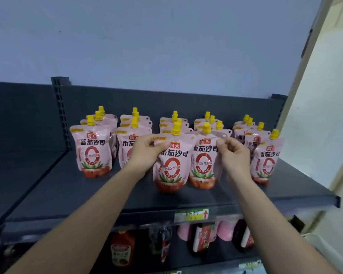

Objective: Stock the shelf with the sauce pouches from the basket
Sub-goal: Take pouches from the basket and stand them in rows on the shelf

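Note:
Pink sauce pouches with yellow caps stand in several rows on the dark grey shelf (87,194). My left hand (147,149) pinches the upper left corner of the front middle pouch (171,167), which stands upright on the shelf. My right hand (233,153) pinches the upper right edge of the pouch beside it (203,163), also upright. Other rows of pouches stand at the left (92,151), behind my left hand (127,143) and at the right (266,161). The basket is out of view.
A yellow price tag (191,214) hangs on the shelf's front edge. Below it, a lower shelf holds red sauce bottles (122,248) and dark bottles (202,240). A cream wall (325,115) stands close on the right, and a grey back panel (166,99) closes the shelf behind.

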Tool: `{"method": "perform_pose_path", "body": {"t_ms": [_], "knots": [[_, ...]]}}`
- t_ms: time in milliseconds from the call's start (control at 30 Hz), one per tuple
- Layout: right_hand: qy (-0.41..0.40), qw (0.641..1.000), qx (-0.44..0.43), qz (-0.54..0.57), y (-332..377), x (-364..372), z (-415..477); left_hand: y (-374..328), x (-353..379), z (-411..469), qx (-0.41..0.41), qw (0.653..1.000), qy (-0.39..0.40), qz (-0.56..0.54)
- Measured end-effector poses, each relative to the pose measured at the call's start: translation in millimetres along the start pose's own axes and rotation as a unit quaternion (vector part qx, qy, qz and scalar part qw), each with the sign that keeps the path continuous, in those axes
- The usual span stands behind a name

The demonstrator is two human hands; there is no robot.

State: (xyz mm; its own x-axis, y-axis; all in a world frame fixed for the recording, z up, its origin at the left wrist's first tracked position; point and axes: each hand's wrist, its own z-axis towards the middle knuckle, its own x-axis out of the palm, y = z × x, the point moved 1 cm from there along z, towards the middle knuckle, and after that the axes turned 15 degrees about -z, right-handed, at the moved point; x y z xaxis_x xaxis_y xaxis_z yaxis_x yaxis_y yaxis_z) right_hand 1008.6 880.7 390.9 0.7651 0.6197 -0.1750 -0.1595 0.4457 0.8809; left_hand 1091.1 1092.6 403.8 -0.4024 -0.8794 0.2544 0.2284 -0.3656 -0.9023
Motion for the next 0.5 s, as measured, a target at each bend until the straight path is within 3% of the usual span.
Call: {"method": "perform_pose_path", "body": {"t_ms": [500], "knots": [[0.062,0.995,0.075,0.027,-59.2,-42.0,40.7,36.4,32.4,9.8,-0.015,0.999,-0.038,0.023]]}}
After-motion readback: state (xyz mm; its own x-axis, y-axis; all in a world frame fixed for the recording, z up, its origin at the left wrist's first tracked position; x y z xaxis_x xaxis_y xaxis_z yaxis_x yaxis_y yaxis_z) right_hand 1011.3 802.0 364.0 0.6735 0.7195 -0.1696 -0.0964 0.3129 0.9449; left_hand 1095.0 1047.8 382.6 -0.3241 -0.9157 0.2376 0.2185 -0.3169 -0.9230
